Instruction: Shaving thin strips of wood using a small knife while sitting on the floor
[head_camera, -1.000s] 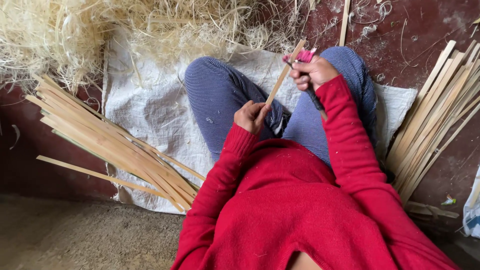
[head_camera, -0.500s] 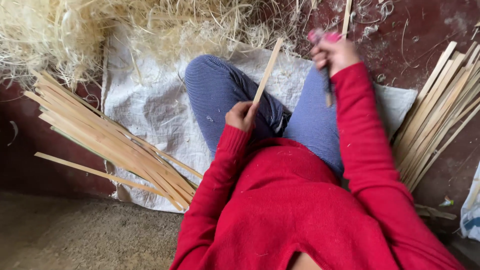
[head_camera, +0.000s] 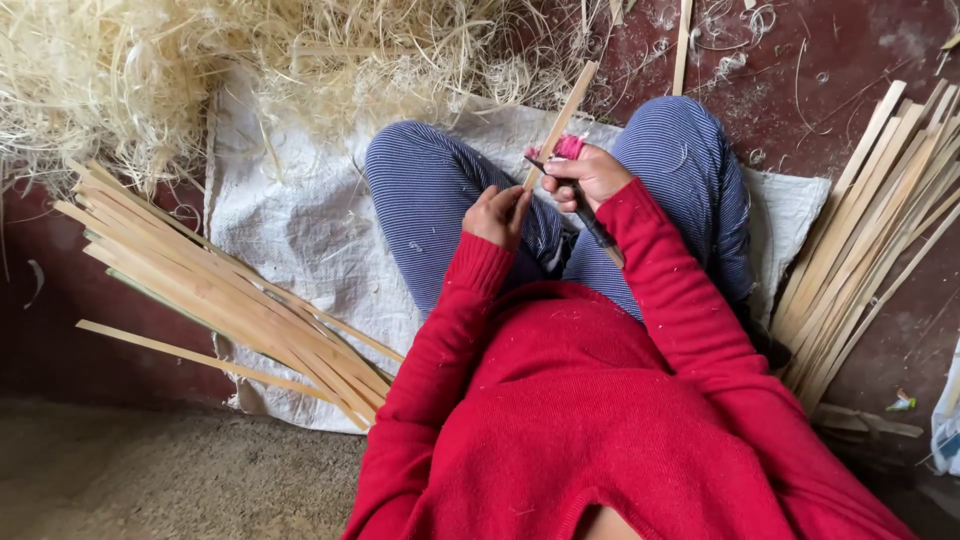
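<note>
I sit on the floor in a red sweater and blue striped trousers. My left hand (head_camera: 497, 213) grips the lower end of a thin bamboo strip (head_camera: 566, 112) that slants up and away over my knees. My right hand (head_camera: 587, 176) is closed on a dark-bladed knife (head_camera: 598, 232) with a pink-wrapped handle, held against the strip just above my left hand. The blade runs down past my right wrist.
A white woven sack (head_camera: 300, 230) lies under my legs. A bundle of bamboo strips (head_camera: 220, 290) lies to my left, another bundle (head_camera: 880, 220) to my right. A heap of pale shavings (head_camera: 200, 70) fills the far side, on a dark red floor (head_camera: 820, 50).
My right hand had swung up and away with the knife, then came back down to the strip near my left hand. The strip stays in my left hand.
</note>
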